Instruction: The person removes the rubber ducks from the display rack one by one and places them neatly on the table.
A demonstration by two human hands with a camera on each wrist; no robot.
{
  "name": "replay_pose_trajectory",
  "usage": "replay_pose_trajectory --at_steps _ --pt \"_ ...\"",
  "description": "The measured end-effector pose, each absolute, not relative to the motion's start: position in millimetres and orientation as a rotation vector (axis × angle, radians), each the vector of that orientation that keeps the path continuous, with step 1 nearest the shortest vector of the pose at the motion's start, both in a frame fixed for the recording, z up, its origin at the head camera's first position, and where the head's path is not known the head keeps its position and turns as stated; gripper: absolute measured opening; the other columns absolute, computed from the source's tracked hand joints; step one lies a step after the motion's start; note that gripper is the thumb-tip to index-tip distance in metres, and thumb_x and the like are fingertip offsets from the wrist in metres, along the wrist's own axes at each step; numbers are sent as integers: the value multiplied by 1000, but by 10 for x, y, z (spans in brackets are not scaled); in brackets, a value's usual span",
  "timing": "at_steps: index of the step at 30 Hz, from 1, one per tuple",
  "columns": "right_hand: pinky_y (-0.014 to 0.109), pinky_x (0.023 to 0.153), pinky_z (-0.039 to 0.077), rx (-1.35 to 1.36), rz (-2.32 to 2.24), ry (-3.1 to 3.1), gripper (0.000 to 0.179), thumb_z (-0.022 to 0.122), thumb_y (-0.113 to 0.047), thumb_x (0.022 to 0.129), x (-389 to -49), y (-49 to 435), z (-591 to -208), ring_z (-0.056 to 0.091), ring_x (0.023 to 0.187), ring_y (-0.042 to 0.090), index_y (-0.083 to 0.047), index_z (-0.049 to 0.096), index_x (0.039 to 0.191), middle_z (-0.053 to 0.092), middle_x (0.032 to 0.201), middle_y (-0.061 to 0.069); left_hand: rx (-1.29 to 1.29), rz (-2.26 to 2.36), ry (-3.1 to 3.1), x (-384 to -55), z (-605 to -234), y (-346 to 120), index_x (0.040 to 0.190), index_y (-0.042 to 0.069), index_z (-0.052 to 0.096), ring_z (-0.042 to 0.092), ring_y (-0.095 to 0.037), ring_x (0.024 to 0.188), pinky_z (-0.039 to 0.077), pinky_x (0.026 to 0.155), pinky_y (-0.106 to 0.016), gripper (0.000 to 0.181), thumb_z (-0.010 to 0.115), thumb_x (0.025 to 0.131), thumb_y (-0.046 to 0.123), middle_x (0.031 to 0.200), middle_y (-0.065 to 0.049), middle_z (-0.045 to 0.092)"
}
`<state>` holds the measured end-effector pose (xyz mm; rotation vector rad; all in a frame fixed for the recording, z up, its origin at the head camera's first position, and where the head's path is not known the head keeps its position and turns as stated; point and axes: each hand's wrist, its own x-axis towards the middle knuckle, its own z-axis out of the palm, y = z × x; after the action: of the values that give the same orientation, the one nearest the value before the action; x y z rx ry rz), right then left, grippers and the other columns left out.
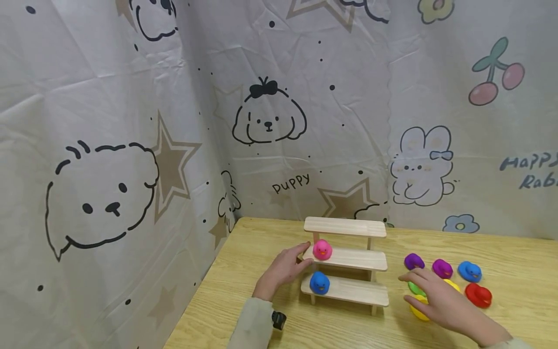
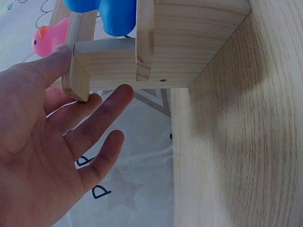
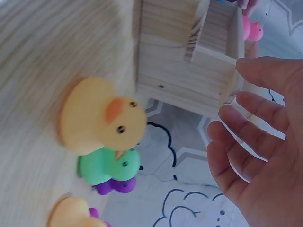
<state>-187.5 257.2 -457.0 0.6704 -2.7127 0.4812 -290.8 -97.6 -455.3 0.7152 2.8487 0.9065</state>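
Note:
A three-tier wooden display shelf stands on the table. My left hand grips the left end of its middle board, thumb on one side and fingers on the other in the left wrist view. Close to those fingers, a pink rubber duck sits on the middle board; a blue rubber duck is on the lowest one. Over a group of rubber ducks hovers my right hand, fingers spread and holding nothing. Nearest it are a yellow duck and a green duck, partly hidden in the head view.
Behind the right hand lie a purple duck, a magenta duck, another blue duck and a red duck. A second yellow duck is mostly covered. Printed cloth walls the table's back and left.

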Motion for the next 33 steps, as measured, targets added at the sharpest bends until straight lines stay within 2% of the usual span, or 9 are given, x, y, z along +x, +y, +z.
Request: replay_pose_trajectory --at_steps 8,12,16,21,33 --pt "36 76 55 742 478 -2616 33 81 -18 74 -1928 2445 -4487 57 92 14 -16 66 104 59 101 -9 728 903 2849 -2918 -4555 -978 143 10 43 62 -16 102 48 92 -32 56 54 96 39 142 -5 46" --pt "33 73 55 797 479 -2537 35 82 -15 73 -1965 2375 -4457 57 90 12 -15 66 104 59 100 -8 723 914 2843 -2920 -4559 -979 143 12 43 61 -16 104 48 93 -32 56 53 96 41 142 -3 46" --pt "34 73 55 816 480 -2496 35 82 -14 72 -2003 2293 -4413 59 90 13 -13 66 103 60 99 -5 723 917 2839 -2924 -4563 -979 143 11 43 62 -16 103 48 93 -32 56 53 96 40 142 -4 46" --pt "39 78 54 794 512 -2545 32 79 -16 76 -2036 2187 -4338 60 93 16 -12 66 105 61 101 -4 724 918 2839 -2924 -4568 -986 143 10 43 62 -16 102 48 92 -32 57 54 96 40 142 -5 47" --pt "40 80 53 859 569 -2541 32 77 -13 79 -2100 1975 -4229 59 99 19 -10 65 109 61 107 -1 718 930 2828 -2922 -4569 -991 143 11 43 61 -16 104 47 93 -33 58 53 95 42 143 -3 45"
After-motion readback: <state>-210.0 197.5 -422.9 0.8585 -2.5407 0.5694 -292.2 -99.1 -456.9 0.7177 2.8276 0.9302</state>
